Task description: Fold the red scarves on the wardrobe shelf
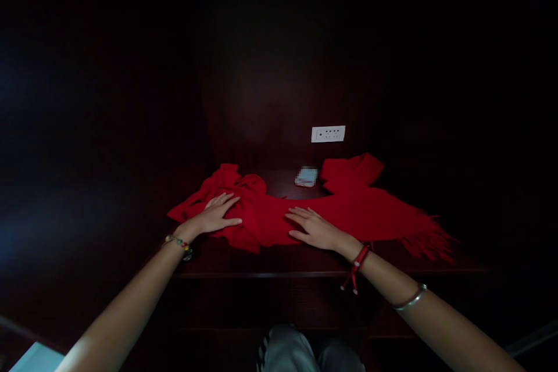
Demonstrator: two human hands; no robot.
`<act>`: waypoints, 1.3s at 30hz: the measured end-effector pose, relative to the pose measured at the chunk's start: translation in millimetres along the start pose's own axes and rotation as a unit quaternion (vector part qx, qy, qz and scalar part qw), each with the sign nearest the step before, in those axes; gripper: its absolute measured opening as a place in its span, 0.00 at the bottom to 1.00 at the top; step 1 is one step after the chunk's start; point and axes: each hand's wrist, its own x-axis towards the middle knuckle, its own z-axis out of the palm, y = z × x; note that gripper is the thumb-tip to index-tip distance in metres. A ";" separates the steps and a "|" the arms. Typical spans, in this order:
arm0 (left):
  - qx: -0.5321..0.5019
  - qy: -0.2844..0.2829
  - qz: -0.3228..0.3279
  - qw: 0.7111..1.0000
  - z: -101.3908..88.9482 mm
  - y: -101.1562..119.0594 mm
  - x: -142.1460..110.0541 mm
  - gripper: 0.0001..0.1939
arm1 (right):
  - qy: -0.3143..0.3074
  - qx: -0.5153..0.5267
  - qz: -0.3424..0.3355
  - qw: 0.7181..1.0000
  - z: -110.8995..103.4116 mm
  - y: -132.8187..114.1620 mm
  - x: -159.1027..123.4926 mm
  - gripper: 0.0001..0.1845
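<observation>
A red scarf point(361, 215) lies spread across a dark wooden desk top, bunched up in folds on the left and fringed at its right end. On the bunched part rests my left hand point(213, 215), palm down with the fingers spread. My right hand point(316, 229) lies flat on the smoother middle of the scarf, fingers stretched out and pointing left. Neither hand grips the cloth. Another fold of the scarf is turned up at the back right.
A phone point(306, 176), its screen blurred out, lies behind the scarf. Above it a white socket plate point(328, 134) is set in the dark back panel. The desk's front edge point(270, 274) runs just before my hands, with my knees point(290, 349) below. Dark panels stand at both sides.
</observation>
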 end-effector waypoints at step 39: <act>0.017 -0.011 0.204 0.979 -1.5 64.3 5.2 0.11 | 0.088 0.075 -0.049 0.992 14.5 25.6 -4.1 0.27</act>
